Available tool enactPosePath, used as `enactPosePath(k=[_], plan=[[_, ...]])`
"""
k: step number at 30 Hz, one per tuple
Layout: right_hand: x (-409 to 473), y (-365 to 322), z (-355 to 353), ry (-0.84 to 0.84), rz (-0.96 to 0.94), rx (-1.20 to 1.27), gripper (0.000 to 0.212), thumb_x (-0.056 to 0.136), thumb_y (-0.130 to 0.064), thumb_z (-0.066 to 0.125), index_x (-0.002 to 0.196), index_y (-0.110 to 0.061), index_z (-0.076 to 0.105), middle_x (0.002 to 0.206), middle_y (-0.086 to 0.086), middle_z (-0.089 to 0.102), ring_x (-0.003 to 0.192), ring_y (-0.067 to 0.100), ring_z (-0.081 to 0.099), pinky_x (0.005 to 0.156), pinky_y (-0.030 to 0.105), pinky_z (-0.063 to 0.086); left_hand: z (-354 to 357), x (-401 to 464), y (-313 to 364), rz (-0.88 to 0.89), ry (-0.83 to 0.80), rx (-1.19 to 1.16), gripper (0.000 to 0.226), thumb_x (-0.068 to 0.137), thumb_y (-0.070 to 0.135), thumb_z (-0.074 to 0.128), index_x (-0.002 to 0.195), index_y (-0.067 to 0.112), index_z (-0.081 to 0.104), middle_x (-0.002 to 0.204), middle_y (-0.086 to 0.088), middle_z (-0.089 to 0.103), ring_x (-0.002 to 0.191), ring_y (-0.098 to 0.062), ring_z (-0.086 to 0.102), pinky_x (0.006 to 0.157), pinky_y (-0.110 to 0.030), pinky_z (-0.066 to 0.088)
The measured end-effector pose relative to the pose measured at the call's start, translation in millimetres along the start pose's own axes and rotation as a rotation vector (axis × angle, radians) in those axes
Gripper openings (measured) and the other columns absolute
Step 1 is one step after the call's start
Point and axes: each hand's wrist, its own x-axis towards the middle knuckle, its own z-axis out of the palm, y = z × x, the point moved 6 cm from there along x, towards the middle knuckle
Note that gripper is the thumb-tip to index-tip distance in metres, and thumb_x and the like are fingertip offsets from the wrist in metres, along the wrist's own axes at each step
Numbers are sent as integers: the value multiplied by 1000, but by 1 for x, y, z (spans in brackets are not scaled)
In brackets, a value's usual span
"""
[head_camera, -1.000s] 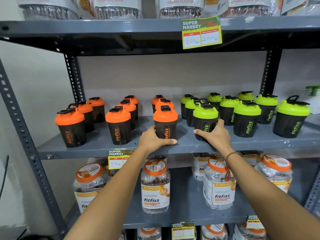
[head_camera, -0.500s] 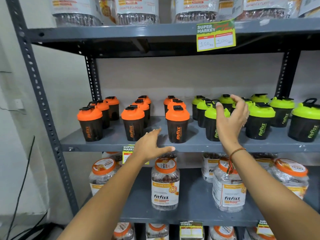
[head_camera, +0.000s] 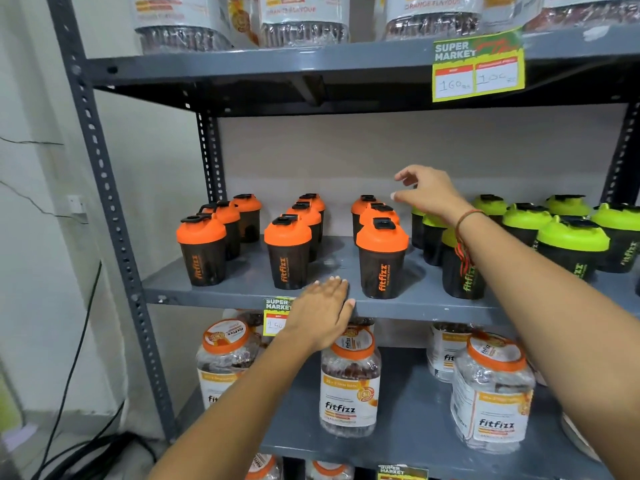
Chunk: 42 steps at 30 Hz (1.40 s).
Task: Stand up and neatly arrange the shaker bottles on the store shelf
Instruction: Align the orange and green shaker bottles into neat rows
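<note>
The grey metal shelf (head_camera: 242, 292) carries dark shaker bottles, all upright: orange-lidded shaker bottles (head_camera: 381, 258) in three short files on its left half, green-lidded shaker bottles (head_camera: 571, 247) crowded on its right half. The front orange one in the third file stands near the shelf's front edge, with two more close behind it.

The left hand (head_camera: 322, 317) lies flat against that front edge — fingers together and extended, holding nothing — just left of the front orange bottle and partly covering a green-and-yellow paper price tag (head_camera: 275, 317) clipped to the edge. The right hand (head_camera: 427, 195) hangs above the shelf's middle with fingers loosely spread and empty, over the gap between the orange and green groups; its forearm crosses in front of several green-lidded bottles and hides their lids.

Below the shelf stand clear plastic jars with orange lids (head_camera: 349, 386); above it, more jars (head_camera: 301, 19) and a second price tag (head_camera: 478, 67).
</note>
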Motion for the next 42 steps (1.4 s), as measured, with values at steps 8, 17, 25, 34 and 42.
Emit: enactPosePath(k=[8,17,25,34,42], plan=[[43,-1,54,-400,60,-113,62,90,-27,70,146,-14,47,149,13,47,135,29,46,110,35,36,2,0,-3,21,38,12,57,100,45,19,144,13,37,148,-9,41,137,-19,35,115,-33,20],[69,21,86,-520,139,-112,59,89,-26,68,144,-24,47,146,6,46,126,27,48,102,41,47,-1,-1,-3,37,77,-8,57,100,46,20,141,15,42,145,-7,46,134,-18,39,113,-34,25],[75,22,83,-533,158,-95,56,84,-26,75,135,-22,54,135,7,53,121,30,53,97,43,51,-2,-2,-2,31,76,-5,54,100,45,24,141,15,42,146,-7,45,134,-19,39,112,-33,24],[73,17,82,-479,146,-136,58,76,-31,82,128,-18,60,125,6,58,113,29,59,88,41,58,1,-1,-4,15,70,0,57,99,46,22,143,16,41,146,-5,44,134,-18,39,112,-31,23],[74,20,83,-461,146,-124,60,74,-31,83,127,-18,60,127,8,57,112,29,59,90,43,57,2,-1,-4,5,70,-1,59,98,48,20,143,17,41,146,-5,45,134,-17,39,112,-32,24]])
